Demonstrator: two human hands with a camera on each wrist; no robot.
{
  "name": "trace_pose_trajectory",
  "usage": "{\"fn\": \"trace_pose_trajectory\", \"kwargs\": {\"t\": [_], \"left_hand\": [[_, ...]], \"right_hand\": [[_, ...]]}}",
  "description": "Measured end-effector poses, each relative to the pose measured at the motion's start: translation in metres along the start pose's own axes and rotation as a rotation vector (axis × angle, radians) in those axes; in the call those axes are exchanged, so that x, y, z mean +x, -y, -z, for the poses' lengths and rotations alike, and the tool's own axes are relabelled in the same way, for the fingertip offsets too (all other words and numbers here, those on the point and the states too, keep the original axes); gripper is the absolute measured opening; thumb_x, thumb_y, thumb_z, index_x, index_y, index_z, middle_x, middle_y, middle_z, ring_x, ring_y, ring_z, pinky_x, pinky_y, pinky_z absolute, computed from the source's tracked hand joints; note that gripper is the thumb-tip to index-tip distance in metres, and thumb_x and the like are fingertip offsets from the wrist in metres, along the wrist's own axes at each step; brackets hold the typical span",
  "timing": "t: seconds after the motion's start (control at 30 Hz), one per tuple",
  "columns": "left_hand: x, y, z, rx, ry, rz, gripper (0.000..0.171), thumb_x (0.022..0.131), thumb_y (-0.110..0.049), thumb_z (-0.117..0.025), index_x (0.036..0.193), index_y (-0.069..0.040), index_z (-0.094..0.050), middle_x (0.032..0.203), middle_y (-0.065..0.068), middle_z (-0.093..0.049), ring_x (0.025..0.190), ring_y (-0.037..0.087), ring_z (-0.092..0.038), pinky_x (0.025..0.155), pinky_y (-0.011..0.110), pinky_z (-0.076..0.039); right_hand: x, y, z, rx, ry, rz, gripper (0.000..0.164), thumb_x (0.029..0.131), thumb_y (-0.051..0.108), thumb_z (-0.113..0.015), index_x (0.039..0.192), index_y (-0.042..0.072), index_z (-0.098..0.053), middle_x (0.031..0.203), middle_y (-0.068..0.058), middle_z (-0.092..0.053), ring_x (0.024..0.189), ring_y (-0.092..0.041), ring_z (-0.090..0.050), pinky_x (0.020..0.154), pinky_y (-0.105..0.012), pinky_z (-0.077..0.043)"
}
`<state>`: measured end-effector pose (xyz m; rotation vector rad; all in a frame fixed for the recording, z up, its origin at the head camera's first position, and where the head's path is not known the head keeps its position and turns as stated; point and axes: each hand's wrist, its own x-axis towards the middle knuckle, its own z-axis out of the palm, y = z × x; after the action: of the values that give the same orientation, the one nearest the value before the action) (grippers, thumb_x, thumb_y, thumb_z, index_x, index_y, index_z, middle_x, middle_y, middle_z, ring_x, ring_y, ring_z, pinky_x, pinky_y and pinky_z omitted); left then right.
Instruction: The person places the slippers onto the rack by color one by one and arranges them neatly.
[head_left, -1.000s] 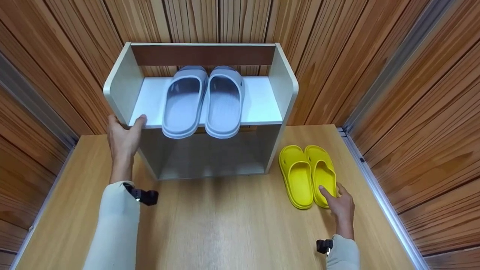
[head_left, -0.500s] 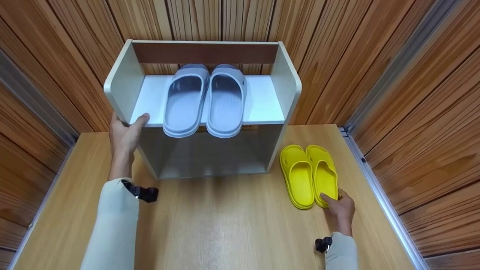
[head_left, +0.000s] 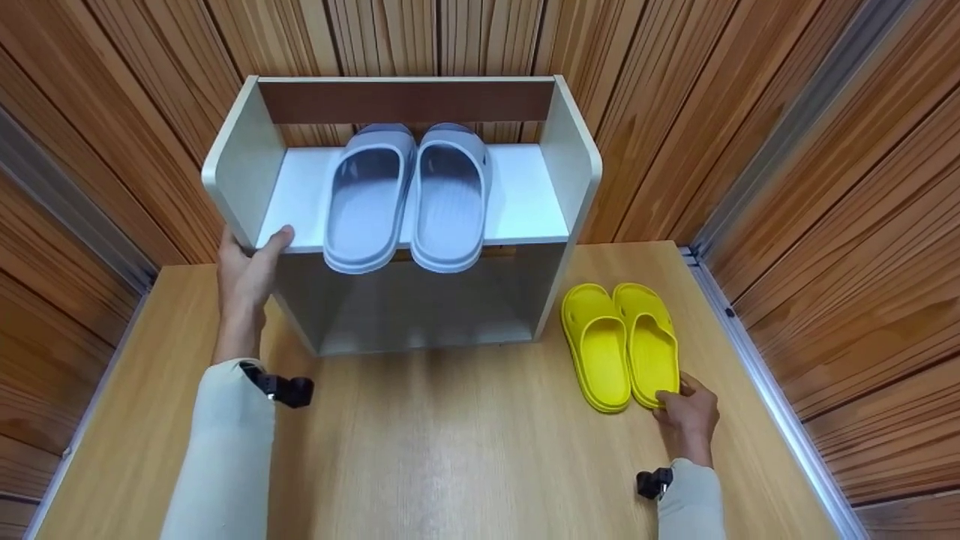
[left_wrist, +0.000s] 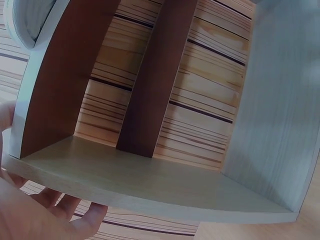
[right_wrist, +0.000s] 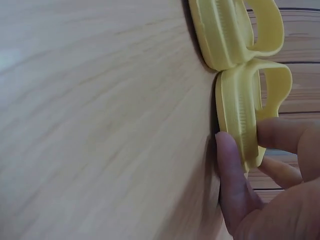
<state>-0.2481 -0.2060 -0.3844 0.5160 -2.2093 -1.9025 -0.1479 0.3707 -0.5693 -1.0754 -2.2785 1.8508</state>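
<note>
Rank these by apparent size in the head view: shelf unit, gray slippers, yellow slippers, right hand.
Shelf unit
Gray slippers
Yellow slippers
Right hand
Each pair ranked together; the gray may sit nearer the camera.

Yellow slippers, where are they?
In the head view, the slippers are on the wooden surface, right of the shelf, with the right hand at one heel.

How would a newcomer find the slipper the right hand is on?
Start at the pale shelf unit against the panelled wall. On the wooden surface to its right lie two yellow slippers. It is the outer one, farther from the unit, and the only one whose heel end the right hand touches.
</note>
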Motion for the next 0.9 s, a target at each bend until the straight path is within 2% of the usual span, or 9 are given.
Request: {"fn": "trace_pose_trajectory", "kwargs": {"t": [0.17,0.47,0.6,0.8,0.9], "left_hand": [[0.001,0.001,0.002,-0.013,0.002,-0.042,0.086,0.094,-0.045,-0.068,0.162,-0.026,-0.020,0.165,0.002,-0.025,0.149,0.025,-0.027,0.120,0.048,-0.018],[0.002,0.001,0.003,-0.028,0.010,-0.030,0.087,0.094,-0.046,-0.069,0.162,-0.025,-0.019,0.166,0.004,-0.024,0.150,0.025,-0.025,0.121,0.048,-0.017],[0.000,0.003,0.003,-0.042,-0.002,-0.022,0.088,0.093,-0.047,-0.070,0.162,-0.027,-0.019,0.166,0.001,-0.024,0.150,0.023,-0.025,0.121,0.048,-0.016],[0.000,0.003,0.001,-0.050,0.003,-0.011,0.089,0.092,-0.049,-0.070,0.162,-0.026,-0.019,0.166,0.000,-0.023,0.150,0.023,-0.025,0.121,0.047,-0.016],[0.000,0.002,0.000,-0.056,0.006,-0.012,0.088,0.093,-0.049,-0.070,0.162,-0.026,-0.019,0.166,0.000,-0.023,0.150,0.023,-0.025,0.121,0.048,-0.016]], "right_hand": [[0.001,-0.001,0.004,0.049,-0.022,-0.021,0.065,0.095,-0.002,-0.057,0.156,0.005,-0.036,0.146,-0.026,-0.042,0.070,-0.014,-0.067,0.066,-0.028,-0.059],[0.000,-0.002,0.008,0.119,-0.022,-0.032,0.063,0.097,-0.002,-0.057,0.156,0.010,-0.040,0.150,-0.022,-0.043,0.074,-0.016,-0.069,0.070,-0.030,-0.059],[0.000,-0.002,0.012,0.117,-0.022,-0.038,0.064,0.098,-0.002,-0.058,0.156,0.015,-0.040,0.150,-0.019,-0.042,0.073,-0.016,-0.068,0.070,-0.031,-0.059],[-0.004,0.001,0.023,0.085,-0.004,-0.010,0.065,0.096,-0.001,-0.061,0.156,0.013,-0.040,0.149,-0.020,-0.040,0.069,-0.021,-0.069,0.068,-0.033,-0.060],[-0.006,0.005,0.030,0.062,0.007,0.028,0.067,0.095,-0.002,-0.062,0.156,0.011,-0.039,0.149,-0.019,-0.040,0.072,-0.018,-0.067,0.071,-0.033,-0.060]]}}
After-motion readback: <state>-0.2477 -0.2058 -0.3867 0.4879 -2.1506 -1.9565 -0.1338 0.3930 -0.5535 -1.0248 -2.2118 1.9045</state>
